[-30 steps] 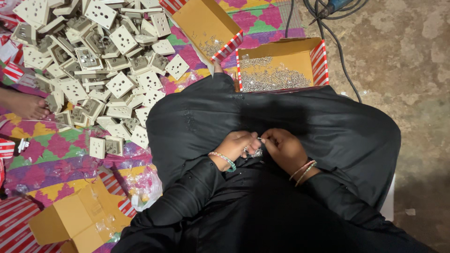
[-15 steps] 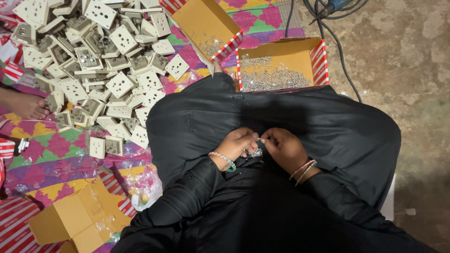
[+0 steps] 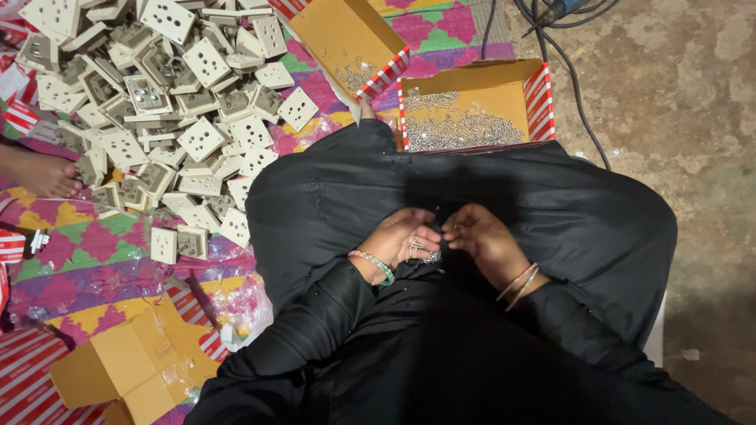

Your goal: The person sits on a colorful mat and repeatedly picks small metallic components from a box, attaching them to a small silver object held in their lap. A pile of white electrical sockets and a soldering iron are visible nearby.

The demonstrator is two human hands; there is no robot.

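Observation:
My two hands rest together on my lap, which is covered in black cloth (image 3: pixel 339 189). In my left hand (image 3: pixel 400 241) lies a small cluster of shiny metal screws (image 3: pixel 422 250), with the fingers curled over them. My right hand (image 3: pixel 482 238) pinches at that cluster with fingertips touching the left hand; what it holds is too small to make out. Both wrists wear bangles. An open cardboard box (image 3: pixel 504 90) with a layer of small metal screws (image 3: pixel 461 127) sits just beyond my knees.
A big heap of white plastic socket plates (image 3: pixel 169 102) covers the patterned mat at the left. A second open box (image 3: pixel 346 35) holds a few screws. An empty carton (image 3: pixel 130 366) lies at lower left. Someone's bare foot (image 3: pixel 39 173) shows at the left edge. Black cables (image 3: pixel 543 16) cross the concrete floor.
The fingers of both hands have shifted slightly against each other over the screws; nothing else has moved.

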